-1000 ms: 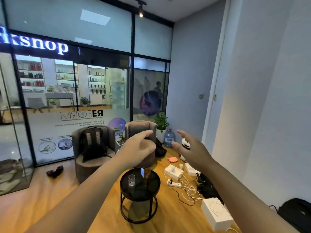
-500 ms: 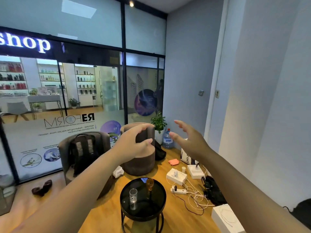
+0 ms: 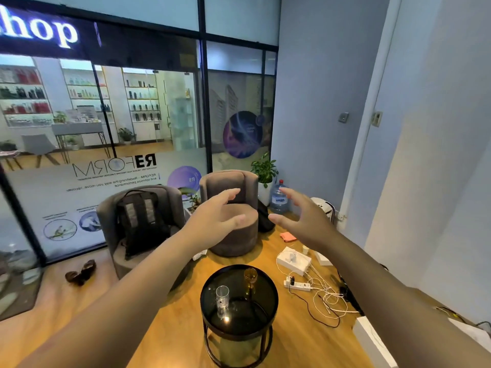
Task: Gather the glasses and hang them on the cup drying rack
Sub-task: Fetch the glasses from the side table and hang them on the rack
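Head view looks down over two outstretched forearms toward a small round black side table [image 3: 268,288] that stands on the wooden floor, and the two glasses the task concerns sit upright on its dark top: a clear straight tumbler [image 3: 222,301] toward the near left and an amber stemmed glass [image 3: 250,280] toward the far right, near each other but apart. Standing separately on a low open surface, each can probably be taken from above or from the side without knocking the other. The left hand [image 3: 215,221] and the right hand [image 3: 303,221] are raised well above the table, palms turned toward one another, fingers straight to loosely bent and slightly spread, thumbs apart from the fingers; neither holds or touches anything. Held that way, they look like hands readied for a reach, one per glass, though that is only a reading of the posture. No cup drying rack shows anywhere here, so judging by this the gathering has not begun and the rack lies somewhere out of view. Behind the table stand two grey armchairs, one carrying a black backpack [image 3: 142,221]; to the right, a white power strip [image 3: 297,285] and tangled cables lie on the floor, worth stepping around while carrying glass.
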Demonstrator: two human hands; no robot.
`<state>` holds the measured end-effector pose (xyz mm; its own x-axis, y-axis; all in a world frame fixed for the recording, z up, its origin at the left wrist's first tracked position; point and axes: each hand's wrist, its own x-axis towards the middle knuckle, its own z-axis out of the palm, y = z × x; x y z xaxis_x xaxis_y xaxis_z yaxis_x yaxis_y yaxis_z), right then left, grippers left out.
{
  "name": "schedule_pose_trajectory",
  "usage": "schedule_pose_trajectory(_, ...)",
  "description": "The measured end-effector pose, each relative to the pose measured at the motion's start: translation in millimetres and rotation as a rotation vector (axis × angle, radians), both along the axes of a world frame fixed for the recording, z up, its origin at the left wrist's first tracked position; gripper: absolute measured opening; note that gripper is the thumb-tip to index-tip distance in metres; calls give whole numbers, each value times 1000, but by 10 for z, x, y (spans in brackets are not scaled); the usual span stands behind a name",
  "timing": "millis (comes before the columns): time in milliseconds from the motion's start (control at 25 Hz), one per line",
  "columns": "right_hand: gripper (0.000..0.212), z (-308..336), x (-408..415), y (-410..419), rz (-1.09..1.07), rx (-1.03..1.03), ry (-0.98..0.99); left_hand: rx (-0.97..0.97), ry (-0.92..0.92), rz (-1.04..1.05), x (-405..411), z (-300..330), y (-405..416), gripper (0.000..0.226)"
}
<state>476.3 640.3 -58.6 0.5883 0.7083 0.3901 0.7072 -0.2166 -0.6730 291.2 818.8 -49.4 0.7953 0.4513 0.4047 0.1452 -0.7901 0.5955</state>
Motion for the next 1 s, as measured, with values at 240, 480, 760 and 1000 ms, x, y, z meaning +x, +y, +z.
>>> schedule_pose_trajectory(240,78,-308,908,853,123,-20,24,-28,49,95,749,-278,602,73)
schedule_pose_trajectory(480,76,-567,1680,1524,240,-67,56,-99,104,195,1306,-655,1125,76)
schedule_pose_trajectory(760,80,-1304,2041,2233,276,-193,112,-198,232,246,1566,-1294,1732,89)
schedule_pose_trajectory(1000,77,-1738,2195,2941,234,-253,146,-273,248,213,1933,-1808,2551,93)
